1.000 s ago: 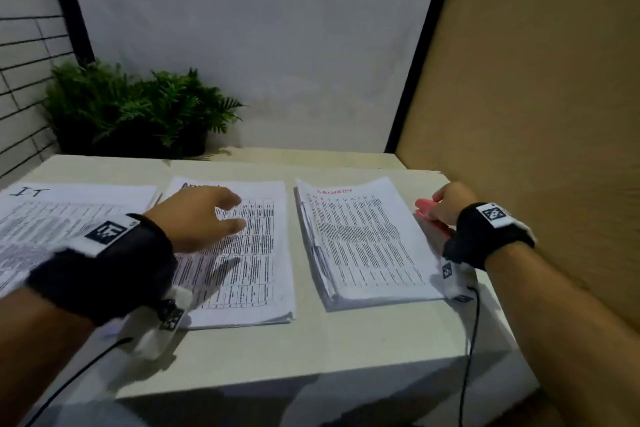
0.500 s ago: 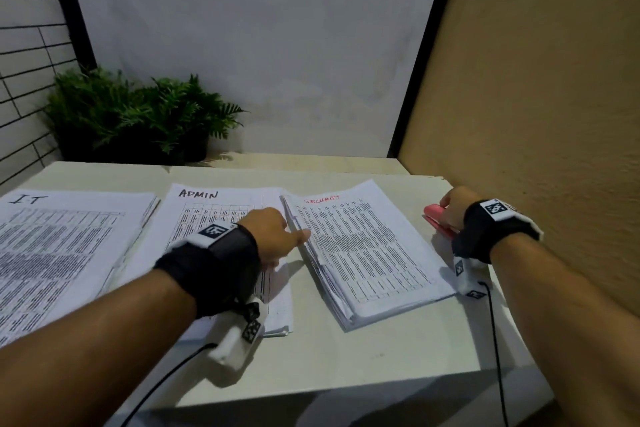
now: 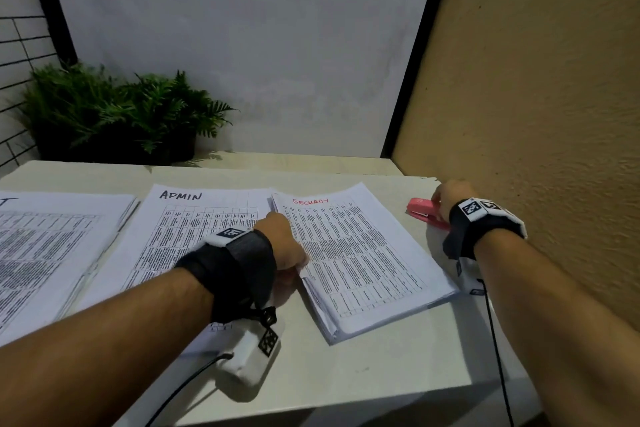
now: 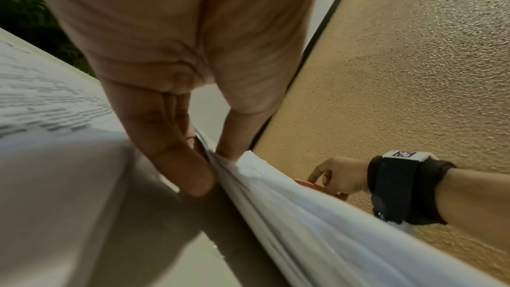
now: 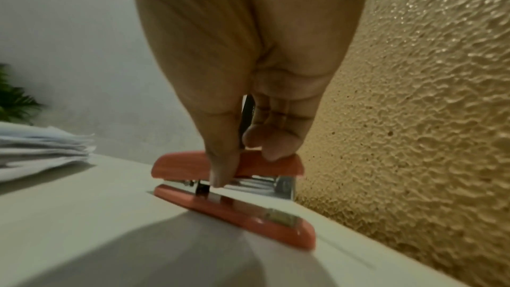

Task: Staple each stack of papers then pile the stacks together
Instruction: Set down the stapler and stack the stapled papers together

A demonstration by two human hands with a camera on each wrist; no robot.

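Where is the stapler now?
In the head view the stapler lies on the table at the far right, beside the tan wall, right of the SECURITY stack, gripped by the right hand.

Stapler (image 5: 229,184): smooth coral-pink plastic shell, slightly glossy; bright bare metal magazine between the halves. SECURITY stack (image 3: 360,260): matt white printed paper, loose uneven sheet edges. Table (image 3: 381,367): smooth, matt, off-white top. Side wall (image 3: 540,115): rough, pebbled tan finish. Wrist straps (image 3: 242,264): black woven cloth, matt.
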